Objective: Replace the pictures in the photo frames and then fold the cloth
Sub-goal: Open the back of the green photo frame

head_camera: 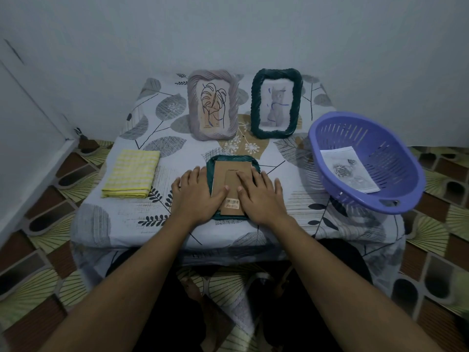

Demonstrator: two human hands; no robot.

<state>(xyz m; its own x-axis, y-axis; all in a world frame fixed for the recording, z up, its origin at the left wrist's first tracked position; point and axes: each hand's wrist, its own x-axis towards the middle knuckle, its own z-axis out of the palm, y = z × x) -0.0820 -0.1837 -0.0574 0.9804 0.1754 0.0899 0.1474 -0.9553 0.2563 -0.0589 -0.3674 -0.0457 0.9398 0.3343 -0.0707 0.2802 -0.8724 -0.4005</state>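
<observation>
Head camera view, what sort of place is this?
Probably a room in a home: a low table under a leaf-print cover, patterned floor around it, a plain wall close behind, and a grey photo frame and a dark green photo frame standing on display.

This looks like a room in a home. A low, leaf-print-covered table (106,224) stands against a plain painted wall (228,34) on a fan-patterned floor (38,250). It holds household things: a pale photo frame (193,110), a dark green photo frame (255,105) and a purple plastic basket (396,158).
</observation>
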